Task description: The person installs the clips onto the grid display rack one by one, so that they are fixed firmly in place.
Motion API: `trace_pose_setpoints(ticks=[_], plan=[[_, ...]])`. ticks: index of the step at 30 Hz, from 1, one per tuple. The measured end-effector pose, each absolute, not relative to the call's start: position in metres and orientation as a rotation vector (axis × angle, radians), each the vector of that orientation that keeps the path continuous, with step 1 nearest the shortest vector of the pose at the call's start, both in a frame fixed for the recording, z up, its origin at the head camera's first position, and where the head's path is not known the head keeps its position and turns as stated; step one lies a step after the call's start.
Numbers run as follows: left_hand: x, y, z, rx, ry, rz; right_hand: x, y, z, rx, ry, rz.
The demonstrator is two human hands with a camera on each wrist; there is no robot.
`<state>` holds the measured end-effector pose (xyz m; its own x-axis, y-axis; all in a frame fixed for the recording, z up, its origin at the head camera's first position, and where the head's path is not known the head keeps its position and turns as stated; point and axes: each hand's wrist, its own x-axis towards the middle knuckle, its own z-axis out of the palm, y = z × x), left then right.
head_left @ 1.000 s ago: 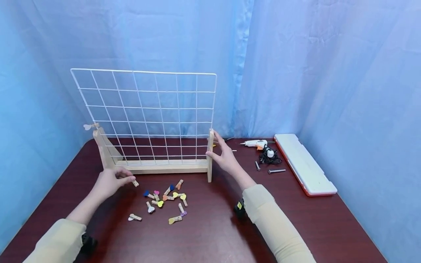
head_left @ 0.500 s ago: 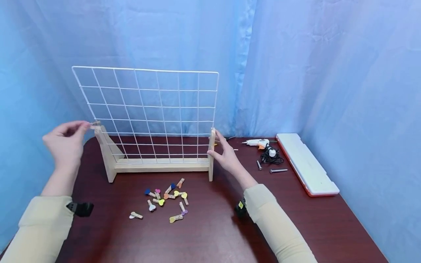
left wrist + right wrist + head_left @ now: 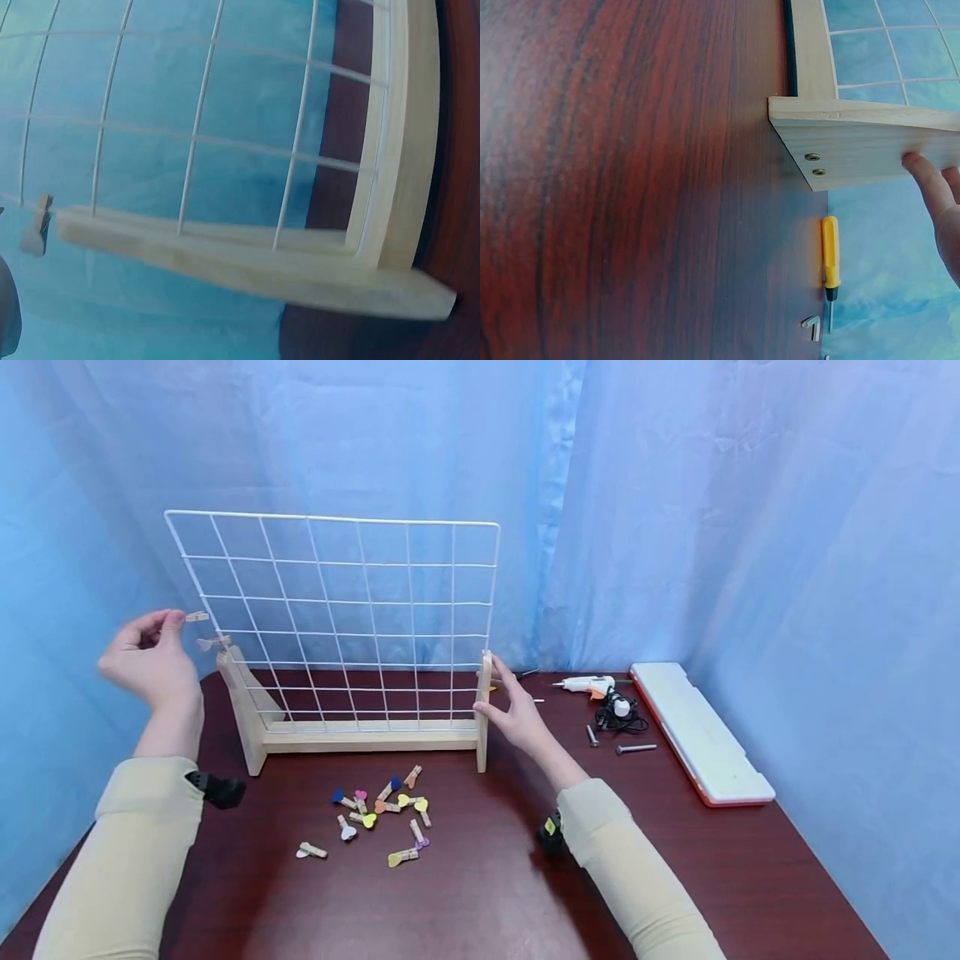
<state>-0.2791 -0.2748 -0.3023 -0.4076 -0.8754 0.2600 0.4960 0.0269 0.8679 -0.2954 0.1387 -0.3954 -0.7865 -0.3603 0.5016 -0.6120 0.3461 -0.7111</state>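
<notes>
Between thumb and fingertips my left hand (image 3: 153, 656) pinches a small wooden clothespin (image 3: 197, 617), beside the left edge of a white wire grid (image 3: 337, 602). Just below it, another clothespin (image 3: 216, 643) with a white heart is clipped to that edge, also visible as a clothespin (image 3: 43, 217) in the left wrist view. The grid stands upright in a pale wooden stand (image 3: 371, 743). My right hand (image 3: 517, 714) grips the stand's right side panel (image 3: 482, 718), thumb at the front; in the right wrist view its fingertips touch the panel's outer face (image 3: 855, 146).
Several heart-topped clothespins (image 3: 386, 807) lie scattered on the dark red table (image 3: 480, 893). To the right are a glue gun (image 3: 587, 685) with a coiled black cord, bolts (image 3: 636, 748) and a white-lidded case (image 3: 701, 735). A yellow screwdriver (image 3: 830, 251) lies behind the stand.
My left hand has risen from the table beside the loose clothespins to the grid's left edge, carrying a clothespin, and lastly slightly higher. The right hand keeps its place on the stand.
</notes>
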Motion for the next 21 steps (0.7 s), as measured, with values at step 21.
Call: trace_pose_setpoints(ticks=[21], plan=[[-0.269, -0.259, -0.320, 0.421, -1.477, -1.382, -0.320, 0.145, -0.421, 0.854, -2.350, 1.439]])
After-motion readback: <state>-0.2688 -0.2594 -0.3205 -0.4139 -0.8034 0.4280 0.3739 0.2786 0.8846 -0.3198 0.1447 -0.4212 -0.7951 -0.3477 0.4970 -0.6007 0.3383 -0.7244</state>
